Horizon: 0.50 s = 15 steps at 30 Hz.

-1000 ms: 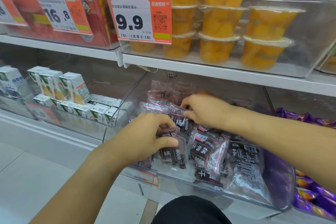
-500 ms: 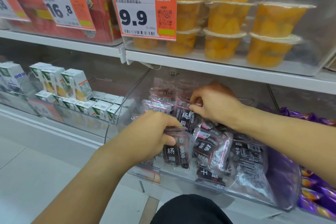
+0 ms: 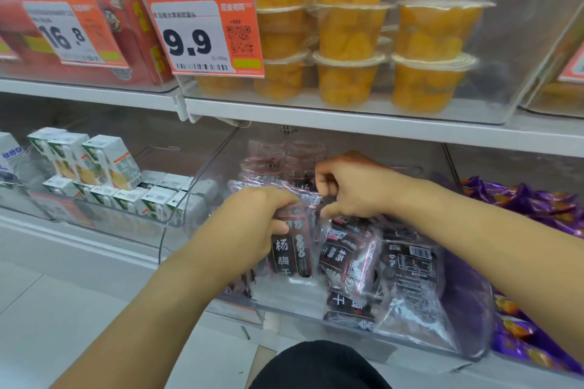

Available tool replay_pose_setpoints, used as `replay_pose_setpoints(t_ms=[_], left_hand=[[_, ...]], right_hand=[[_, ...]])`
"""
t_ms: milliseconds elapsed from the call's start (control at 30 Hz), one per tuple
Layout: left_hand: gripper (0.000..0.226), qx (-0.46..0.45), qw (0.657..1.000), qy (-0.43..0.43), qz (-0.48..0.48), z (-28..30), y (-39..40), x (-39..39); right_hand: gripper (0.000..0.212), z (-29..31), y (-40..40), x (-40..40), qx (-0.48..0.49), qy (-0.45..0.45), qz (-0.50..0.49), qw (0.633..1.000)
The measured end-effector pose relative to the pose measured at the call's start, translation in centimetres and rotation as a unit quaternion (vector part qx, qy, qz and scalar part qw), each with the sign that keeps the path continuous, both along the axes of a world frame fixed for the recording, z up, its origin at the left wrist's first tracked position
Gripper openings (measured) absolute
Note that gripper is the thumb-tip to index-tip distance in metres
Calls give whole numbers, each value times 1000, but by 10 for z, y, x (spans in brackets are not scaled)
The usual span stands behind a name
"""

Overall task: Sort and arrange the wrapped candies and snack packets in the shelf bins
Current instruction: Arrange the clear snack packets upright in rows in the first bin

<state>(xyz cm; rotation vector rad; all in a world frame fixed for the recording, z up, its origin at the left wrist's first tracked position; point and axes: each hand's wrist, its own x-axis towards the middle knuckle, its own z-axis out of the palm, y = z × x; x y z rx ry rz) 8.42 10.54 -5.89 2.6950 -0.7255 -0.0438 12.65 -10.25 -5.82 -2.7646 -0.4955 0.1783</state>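
- Here, both hands reach into a clear bin (image 3: pixel 177 230) on the lower shelf, which holds dark snack packets with pink edging.
- The left hand (image 3: pixel 249 230) grasps one dark packet (image 3: pixel 292 249) upright near the bin's front, thumb across its face and fingers curled behind.
- The right hand (image 3: pixel 354 189) has its fingers curled, pinching the top edge of a packet in the row (image 3: pixel 268 167) standing toward the back of the bin; which packet exactly is hard to tell.
- More packets (image 3: pixel 347 262) lie loose and tilted to the right of the held one, and a clear bag (image 3: pixel 414 287) with a printed label leans against the bin's right side.
- Purple wrapped candies (image 3: pixel 531 202) fill the next bin to the right.
- Small drink cartons (image 3: pixel 110 161) stand in the bin to the left.
- On the shelf above, cups of yellow fruit (image 3: pixel 347 57) are stacked behind an orange price tag (image 3: pixel 205 38) reading 9.9.
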Motion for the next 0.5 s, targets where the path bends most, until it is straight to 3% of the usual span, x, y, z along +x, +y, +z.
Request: replay_pose_setpoints(t_ms=[100, 200, 267, 400, 500], left_hand=[[41, 59, 995, -64, -53, -5, -16, 18], [59, 192, 962, -172, -85, -8, -27, 26], [71, 254, 948, -170, -82, -8, -27, 23], [86, 200, 958, -180, -101, -10, -12, 12], [86, 176, 962, -178, -105, -5, -4, 8]], right_hand=[[34, 1, -1, 3, -13, -9, 1, 1000], [37, 0, -4, 4, -26, -12, 4, 1000], [38, -1, -8, 6, -13, -6, 3, 1000], [40, 0, -12, 7, -2, 7, 9, 1000], [42, 1, -12, 6, 5, 14, 7, 1000]])
